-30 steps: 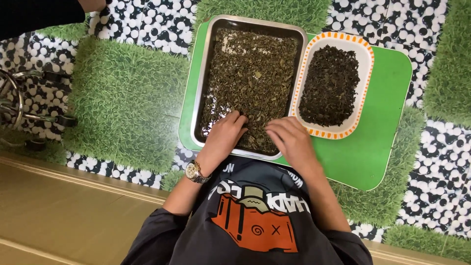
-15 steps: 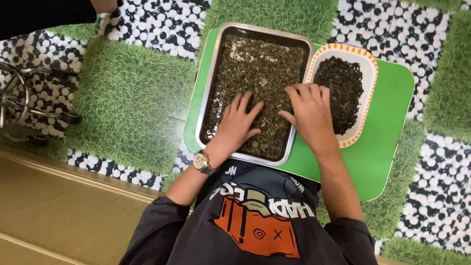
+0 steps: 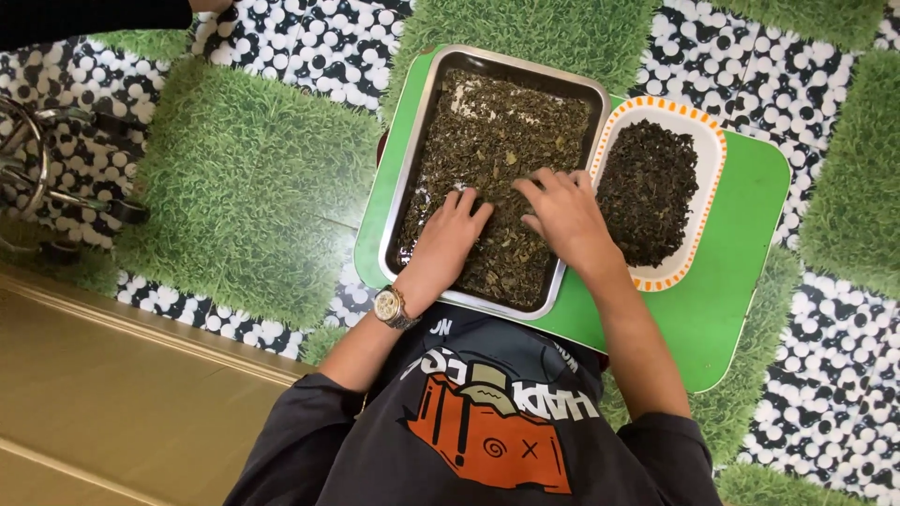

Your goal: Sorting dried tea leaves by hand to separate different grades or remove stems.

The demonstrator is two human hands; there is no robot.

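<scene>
I had both hands flat in the steel tray (image 3: 412,178), palms down on the dried leaves (image 3: 497,141). The left hand (image 3: 448,239) lay with fingers spread and gripped nothing; the right hand (image 3: 565,214) rested likewise, open and loosely splayed, near the tray's right wall. Pressing flat like that, I judged, let me spread and feel through the layer. Just beside the tray stood the orange-rimmed white dish (image 3: 705,141) of darker leaves, close enough for an easy reach. Both sat on the green board (image 3: 741,281).
</scene>
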